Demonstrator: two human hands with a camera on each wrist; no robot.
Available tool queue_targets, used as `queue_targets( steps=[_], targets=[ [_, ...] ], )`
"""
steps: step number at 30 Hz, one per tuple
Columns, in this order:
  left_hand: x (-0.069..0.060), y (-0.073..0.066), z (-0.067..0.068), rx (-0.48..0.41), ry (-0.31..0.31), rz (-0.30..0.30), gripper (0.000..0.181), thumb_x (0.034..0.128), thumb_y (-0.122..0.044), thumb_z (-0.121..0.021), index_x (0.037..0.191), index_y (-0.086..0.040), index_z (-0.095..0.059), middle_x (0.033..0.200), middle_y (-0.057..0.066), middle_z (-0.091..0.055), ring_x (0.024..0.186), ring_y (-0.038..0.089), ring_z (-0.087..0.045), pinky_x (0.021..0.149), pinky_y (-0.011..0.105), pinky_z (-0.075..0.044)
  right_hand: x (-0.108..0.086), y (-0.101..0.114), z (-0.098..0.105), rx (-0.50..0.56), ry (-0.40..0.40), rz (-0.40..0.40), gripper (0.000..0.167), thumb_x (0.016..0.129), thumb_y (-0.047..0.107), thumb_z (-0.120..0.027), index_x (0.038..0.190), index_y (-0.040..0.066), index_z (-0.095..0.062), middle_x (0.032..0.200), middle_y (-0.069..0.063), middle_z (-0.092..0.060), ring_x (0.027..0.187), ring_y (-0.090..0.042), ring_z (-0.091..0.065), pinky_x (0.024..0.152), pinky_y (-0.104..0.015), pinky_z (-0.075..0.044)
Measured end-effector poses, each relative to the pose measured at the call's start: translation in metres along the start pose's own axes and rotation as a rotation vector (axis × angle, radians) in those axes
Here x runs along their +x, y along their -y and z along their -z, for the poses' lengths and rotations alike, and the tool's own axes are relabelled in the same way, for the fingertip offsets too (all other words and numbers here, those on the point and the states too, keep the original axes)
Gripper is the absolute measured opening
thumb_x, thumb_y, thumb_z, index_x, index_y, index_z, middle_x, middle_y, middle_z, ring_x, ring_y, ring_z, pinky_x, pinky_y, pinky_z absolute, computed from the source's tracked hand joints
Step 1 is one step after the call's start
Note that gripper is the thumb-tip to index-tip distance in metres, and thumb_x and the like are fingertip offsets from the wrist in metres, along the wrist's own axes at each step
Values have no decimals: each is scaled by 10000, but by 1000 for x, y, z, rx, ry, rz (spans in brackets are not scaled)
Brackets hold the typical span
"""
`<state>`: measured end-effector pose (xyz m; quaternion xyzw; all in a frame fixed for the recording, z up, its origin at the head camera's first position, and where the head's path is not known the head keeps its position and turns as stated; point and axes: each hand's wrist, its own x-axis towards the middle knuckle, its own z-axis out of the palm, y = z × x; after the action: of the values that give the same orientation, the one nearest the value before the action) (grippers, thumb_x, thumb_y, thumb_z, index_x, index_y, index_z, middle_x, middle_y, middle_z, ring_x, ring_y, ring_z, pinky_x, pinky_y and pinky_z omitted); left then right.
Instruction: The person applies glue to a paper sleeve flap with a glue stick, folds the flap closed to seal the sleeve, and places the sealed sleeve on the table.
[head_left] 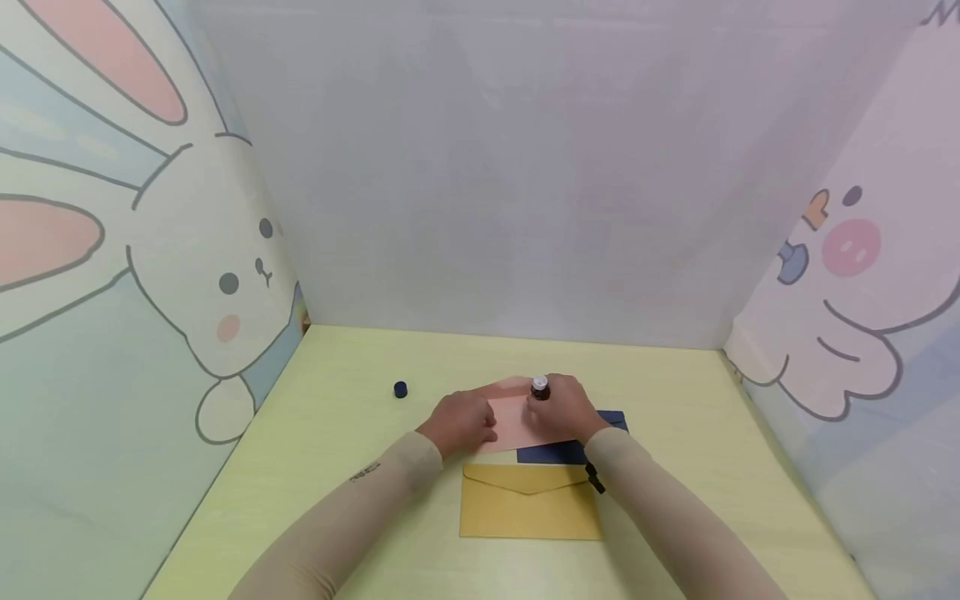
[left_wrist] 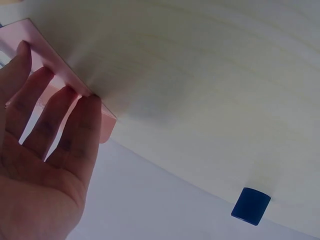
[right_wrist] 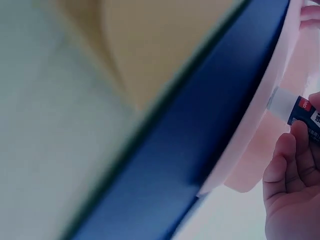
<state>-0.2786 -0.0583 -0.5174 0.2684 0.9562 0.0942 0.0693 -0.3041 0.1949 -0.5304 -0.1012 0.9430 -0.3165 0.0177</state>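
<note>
My right hand (head_left: 561, 407) grips a dark glue stick (right_wrist: 306, 111) with a red-and-white label. The white end of the stick meets the pink envelope (head_left: 510, 417), and its other white end points up in the head view. At the envelope's left edge, my left hand (left_wrist: 50, 145) rests its fingertips on the pink paper, fingers fairly straight. The flap lies unfolded toward the far side. Under the pink envelope's right part sits a dark blue envelope (head_left: 551, 452), partly hidden by it and by my right arm.
A yellow envelope (head_left: 528, 508) lies flat nearest to me. Back left on the pale table (head_left: 337, 358) stands a small dark blue cap (head_left: 401, 389). White panels (head_left: 480, 183), with cartoon animals at the sides, enclose the table's back, left and right.
</note>
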Motion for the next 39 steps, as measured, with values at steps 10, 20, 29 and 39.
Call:
queue_targets(
  steps=[10,20,29,39],
  targets=[
    [-1,-7,5,-10,-40,34,505,1038,-511,-891,710,-190,-681,628,-90,-467,651,127,-472,687,314,-452,-17,-25,25,348,-139,-176,332,1105,364,-818,1231,60,-861,1195,-177,-863,1058,-300,-798,907,-363,-644],
    [18,-11,-1,60,-104,73,1328,780,-864,-974,1769,-119,-494,1704,140,-602,1585,343,-565,1284,524,-557,-39,-37,42,454,-182,-234,369,1122,350,-796,1328,46,-831,1270,-214,-848,1077,-391,-762,889,-325,-600],
    [24,-17,-2,82,-75,40,1349,826,-751,-1013,1818,-73,-398,1724,142,-584,1599,351,-553,1340,536,-514,-49,-40,51,514,-207,-254,399,1127,370,-801,1359,46,-825,1124,-145,-828,948,-315,-704,863,-347,-565],
    [19,-26,-6,116,-24,-28,664,1062,-635,-842,1558,-206,-739,1366,47,-688,1197,240,-602,1016,414,-594,-54,-42,62,546,-240,-259,449,1125,382,-807,1402,28,-817,1149,-151,-805,953,-244,-691,920,-365,-573]
  ],
)
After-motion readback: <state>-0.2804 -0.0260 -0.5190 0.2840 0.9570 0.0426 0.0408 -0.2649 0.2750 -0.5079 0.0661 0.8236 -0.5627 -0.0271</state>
